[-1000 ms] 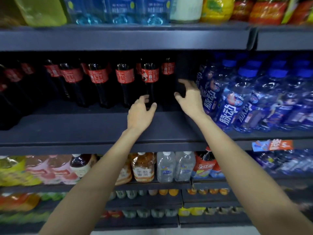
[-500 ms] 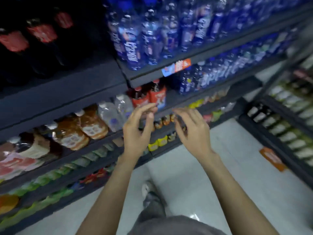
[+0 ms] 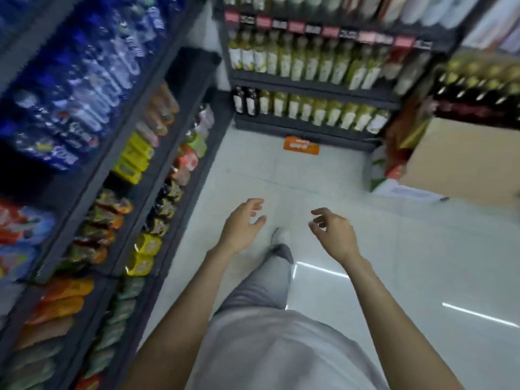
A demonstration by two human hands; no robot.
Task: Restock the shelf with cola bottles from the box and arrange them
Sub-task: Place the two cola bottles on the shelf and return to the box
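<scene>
We see blue-labelled water bottles [image 3: 84,80] on the upper left shelves; yellow and orange snack packs [image 3: 135,159] on the rows below; pale green-yellow bottles [image 3: 309,60] on the far rack; an orange floor sticker [image 3: 301,145] at its foot; white tiled floor [image 3: 422,249], glare streaks; frame blurred.

Glossy pale floor tiles [image 3: 422,249] mirror ceiling lights; a matt brown cardboard box [image 3: 464,161] sits beside dark matt shelving [image 3: 197,80] holding clear plastic bottles [image 3: 92,80].
</scene>
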